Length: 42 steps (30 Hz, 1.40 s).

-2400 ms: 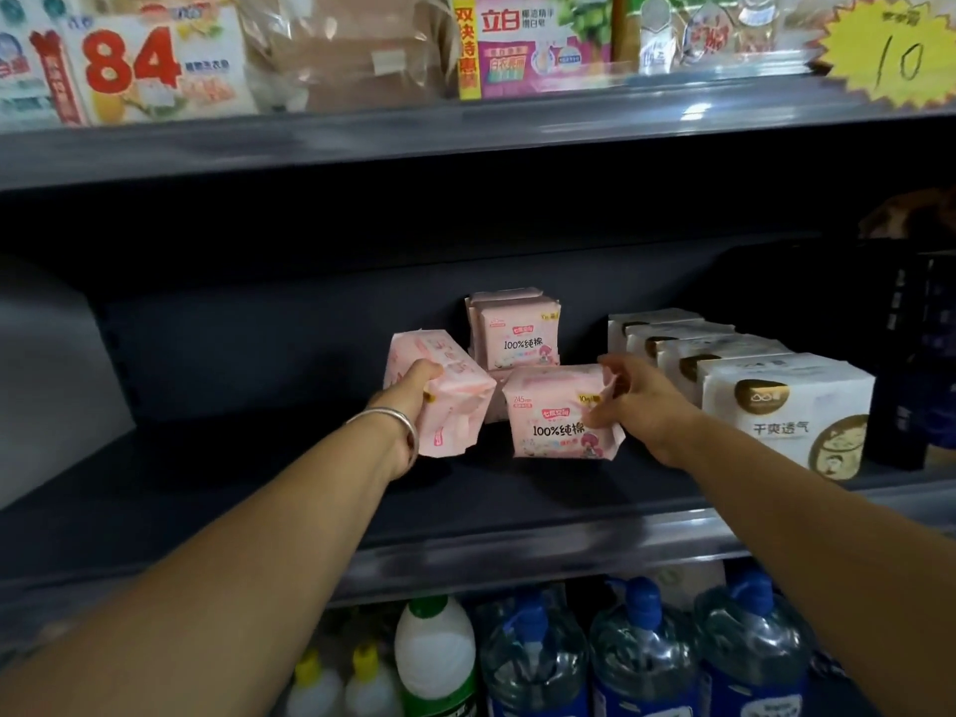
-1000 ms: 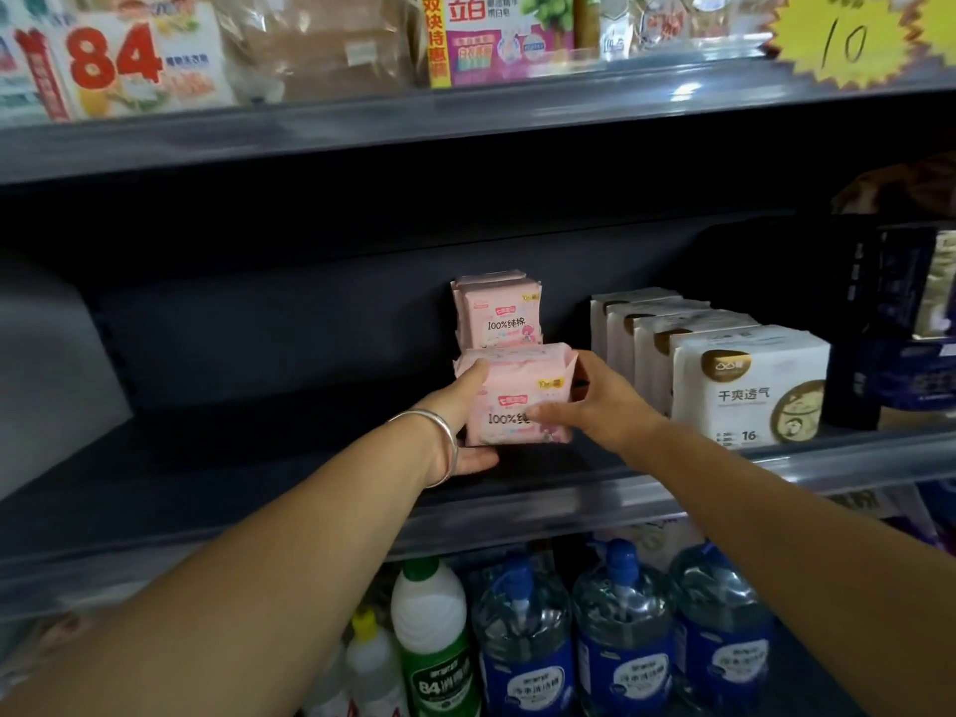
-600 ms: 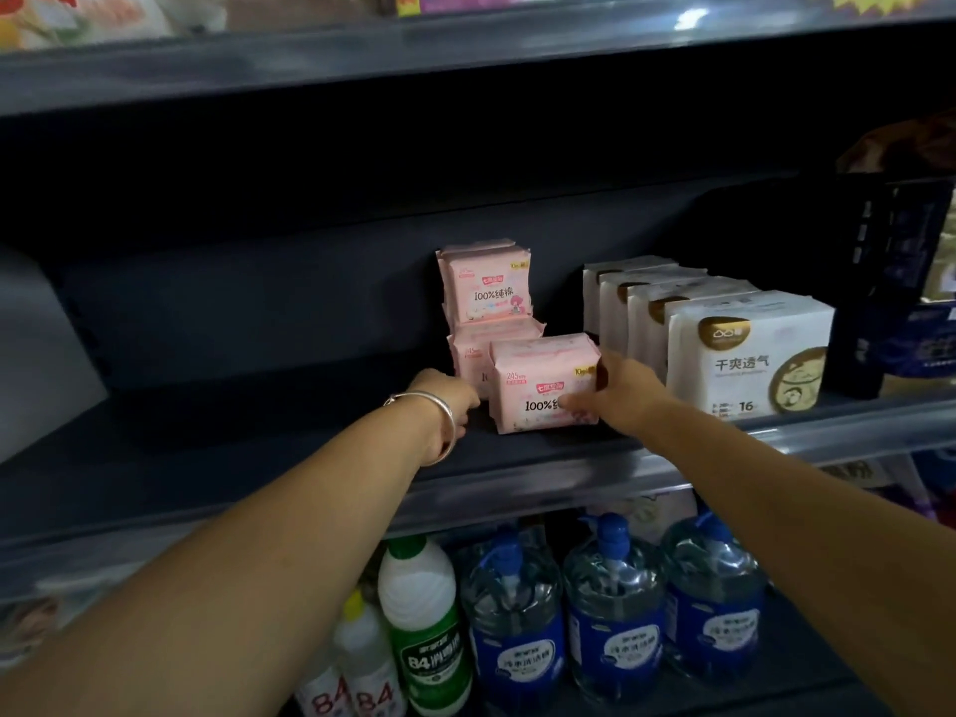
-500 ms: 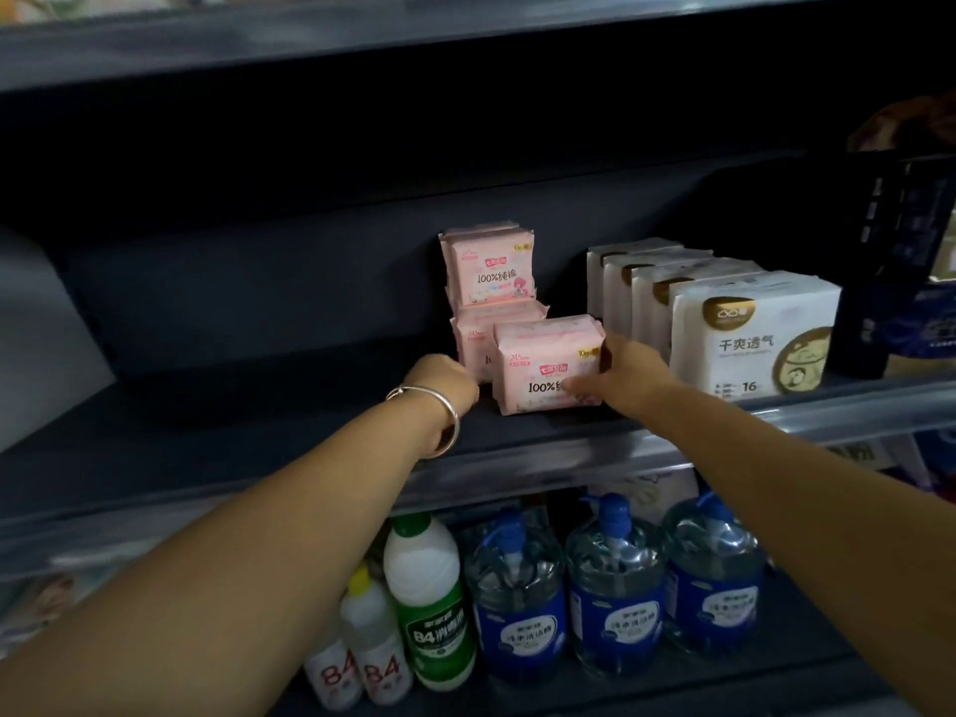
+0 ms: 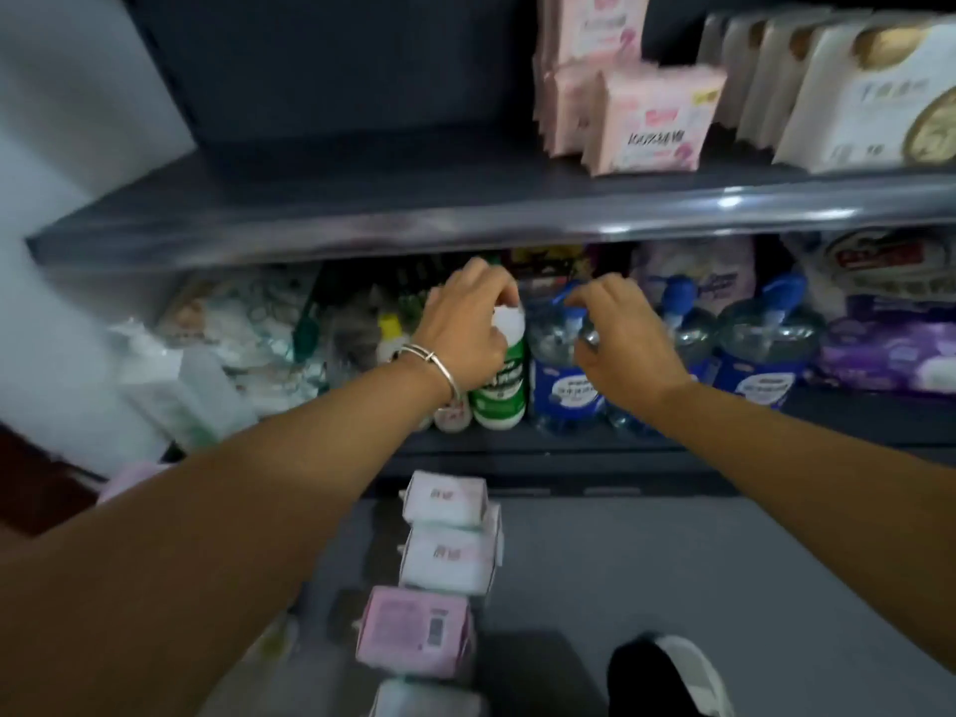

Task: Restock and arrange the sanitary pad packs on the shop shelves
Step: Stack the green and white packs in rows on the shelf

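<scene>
Both hands hang in the air in front of the lower shelf, holding nothing: the left hand (image 5: 465, 328), with a silver bangle (image 5: 432, 362) on its wrist, has its fingers loosely curled in front of a green-and-white bottle (image 5: 502, 380), and the right hand (image 5: 621, 344) is likewise relaxed in front of the blue-capped water jugs (image 5: 765, 349). On the dark shelf (image 5: 362, 219) above, far right, a pink pad pack (image 5: 652, 121) stands upright at the front of more pink packs, just left of a row of white packs (image 5: 869, 95). Near the person, on the grey floor (image 5: 672, 561), a line of pad packs (image 5: 445, 561) runs from the shelf base toward the camera, white ones far and a pink one nearer. A black-and-white shoe (image 5: 667, 675) shows at bottom right.
</scene>
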Each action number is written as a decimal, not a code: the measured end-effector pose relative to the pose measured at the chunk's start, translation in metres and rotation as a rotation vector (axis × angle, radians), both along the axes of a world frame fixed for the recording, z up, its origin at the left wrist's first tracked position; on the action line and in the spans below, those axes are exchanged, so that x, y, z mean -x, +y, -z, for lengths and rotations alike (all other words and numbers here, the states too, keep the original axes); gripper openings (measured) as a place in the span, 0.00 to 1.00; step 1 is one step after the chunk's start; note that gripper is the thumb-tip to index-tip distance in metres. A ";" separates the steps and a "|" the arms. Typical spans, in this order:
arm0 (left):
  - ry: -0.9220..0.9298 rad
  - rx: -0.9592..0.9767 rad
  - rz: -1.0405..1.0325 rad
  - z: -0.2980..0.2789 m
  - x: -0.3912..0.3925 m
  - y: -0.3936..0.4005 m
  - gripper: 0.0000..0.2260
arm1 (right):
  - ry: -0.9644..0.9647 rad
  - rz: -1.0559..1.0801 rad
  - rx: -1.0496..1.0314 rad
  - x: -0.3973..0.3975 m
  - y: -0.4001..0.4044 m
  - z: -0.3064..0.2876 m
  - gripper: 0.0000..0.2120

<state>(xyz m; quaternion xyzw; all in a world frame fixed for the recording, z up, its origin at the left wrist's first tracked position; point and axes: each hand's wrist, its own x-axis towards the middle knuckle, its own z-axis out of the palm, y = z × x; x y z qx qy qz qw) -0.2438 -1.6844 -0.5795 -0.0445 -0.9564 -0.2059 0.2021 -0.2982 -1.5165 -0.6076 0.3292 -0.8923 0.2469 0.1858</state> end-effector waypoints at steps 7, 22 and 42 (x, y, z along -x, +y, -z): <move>-0.413 0.018 -0.114 0.111 -0.082 -0.045 0.18 | -0.303 -0.202 -0.265 -0.059 -0.036 0.103 0.24; -0.668 -0.035 -0.138 0.206 -0.125 -0.080 0.23 | -0.533 -0.242 -0.574 -0.100 -0.066 0.214 0.44; -0.595 0.039 -0.258 0.202 -0.080 -0.086 0.34 | -0.642 -0.202 -0.217 -0.072 -0.044 0.183 0.33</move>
